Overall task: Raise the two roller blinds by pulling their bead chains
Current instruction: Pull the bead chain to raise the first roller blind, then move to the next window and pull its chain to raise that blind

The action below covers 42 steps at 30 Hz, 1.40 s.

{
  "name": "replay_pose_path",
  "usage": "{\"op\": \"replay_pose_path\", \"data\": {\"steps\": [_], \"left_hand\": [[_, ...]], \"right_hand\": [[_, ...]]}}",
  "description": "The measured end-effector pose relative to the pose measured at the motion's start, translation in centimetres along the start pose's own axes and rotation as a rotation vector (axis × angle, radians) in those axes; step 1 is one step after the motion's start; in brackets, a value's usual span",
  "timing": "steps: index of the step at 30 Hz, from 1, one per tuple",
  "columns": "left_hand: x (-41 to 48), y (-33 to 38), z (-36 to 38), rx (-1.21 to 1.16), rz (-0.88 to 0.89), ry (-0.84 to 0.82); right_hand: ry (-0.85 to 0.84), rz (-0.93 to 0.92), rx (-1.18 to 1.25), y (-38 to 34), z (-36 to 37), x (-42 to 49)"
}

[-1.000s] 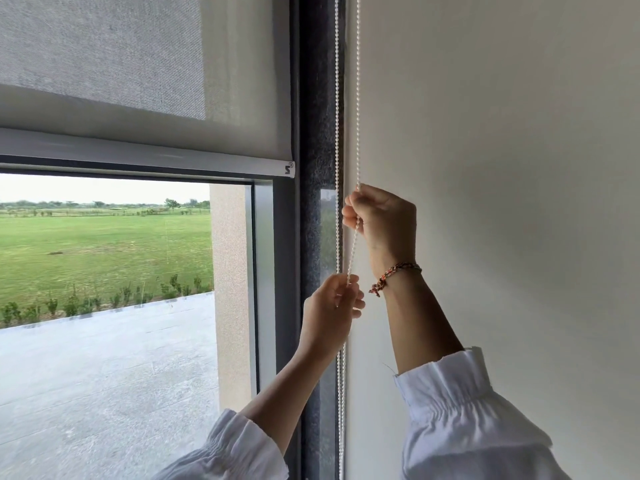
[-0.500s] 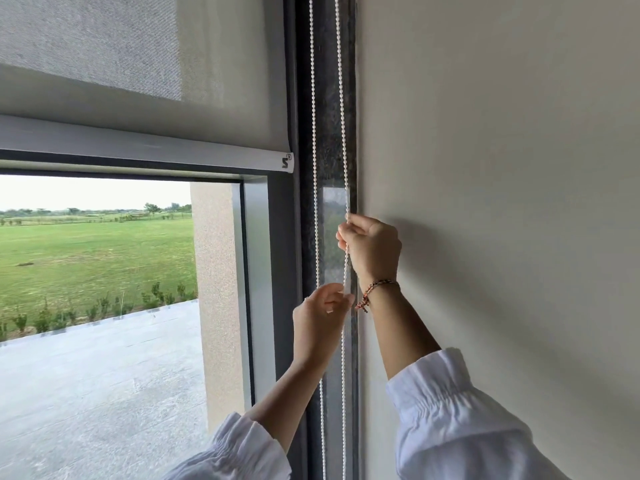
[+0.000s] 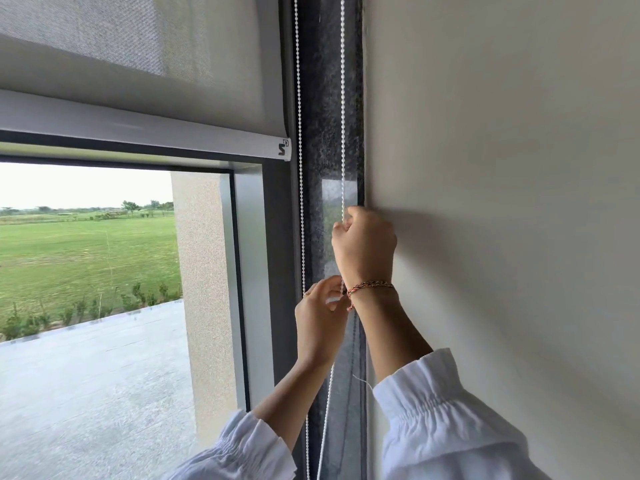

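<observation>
A grey roller blind hangs over the upper left of the window, its pale bottom bar well above the sill. Behind the bar a darker strip of a second blind shows. A white bead chain hangs in two strands along the dark window frame. My right hand is closed on the right strand, high up next to the wall. Just below it my left hand pinches the same strand. The left strand hangs free.
A plain cream wall fills the right side, touching my right hand's knuckles. The dark frame post stands between wall and glass. Outside lie a paved terrace and a green field.
The view has shifted so the frame and chain sit further right. Both hands have come down the right strand, and the blind's bottom bar sits slightly higher in the frame.
</observation>
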<state>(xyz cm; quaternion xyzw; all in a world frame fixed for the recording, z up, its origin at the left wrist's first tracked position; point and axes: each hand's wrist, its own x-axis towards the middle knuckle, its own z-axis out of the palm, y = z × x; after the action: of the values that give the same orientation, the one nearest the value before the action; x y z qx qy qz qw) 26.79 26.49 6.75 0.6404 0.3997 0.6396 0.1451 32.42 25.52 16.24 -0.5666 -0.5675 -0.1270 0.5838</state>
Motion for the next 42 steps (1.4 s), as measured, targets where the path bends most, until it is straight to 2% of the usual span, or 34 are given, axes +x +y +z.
{"op": "replay_pose_path", "data": {"steps": [3, 7, 12, 15, 18, 23, 25, 29, 31, 36, 39, 42], "left_hand": [[0.2, -0.7, -0.3, -0.016, -0.017, -0.061], [-1.3, -0.4, -2.0, 0.114, 0.007, -0.053], [-6.3, 1.3, -7.1, 0.255, 0.061, 0.036], [-10.4, 2.4, -12.0, 0.387, 0.079, 0.069], [-16.1, 2.7, -19.0, 0.548, -0.023, -0.040], [-30.3, 3.2, -33.7, 0.833, -0.459, -0.289], [-36.5, 4.1, -39.5, 0.904, -0.615, -0.281], [-47.9, 8.0, -51.5, 1.010, -0.803, -0.022], [-51.4, 10.3, -56.4, 1.056, -0.852, 0.126], [-61.3, 18.5, -71.0, 1.256, -0.880, 0.556], [-67.1, 24.4, -80.2, 1.388, -0.876, 0.767], [-71.8, 29.5, -88.5, 1.418, -0.887, 1.012]], "right_hand": [[0.036, 0.027, -0.038, -0.3, -0.6, -0.4], [0.110, -0.001, -0.031, -1.1, -2.0, -2.3], [0.076, -0.156, 0.083, -2.6, -2.4, -7.9], [-0.007, -0.220, 0.166, -4.3, -2.6, -13.3], [-0.181, -0.236, 0.234, -6.0, -2.7, -20.7], [-0.675, -0.309, 0.264, -10.3, -3.0, -35.5], [-0.860, -0.411, 0.301, -13.6, -3.4, -41.8], [-1.127, -0.597, 0.436, -24.1, -5.3, -55.0], [-1.183, -0.683, 0.527, -29.5, -6.3, -60.1], [-1.368, -0.849, 0.793, -47.3, -11.9, -74.0], [-1.410, -0.895, 0.992, -59.2, -16.8, -81.5], [-1.397, -0.961, 1.077, -69.3, -21.0, -87.2]]}}
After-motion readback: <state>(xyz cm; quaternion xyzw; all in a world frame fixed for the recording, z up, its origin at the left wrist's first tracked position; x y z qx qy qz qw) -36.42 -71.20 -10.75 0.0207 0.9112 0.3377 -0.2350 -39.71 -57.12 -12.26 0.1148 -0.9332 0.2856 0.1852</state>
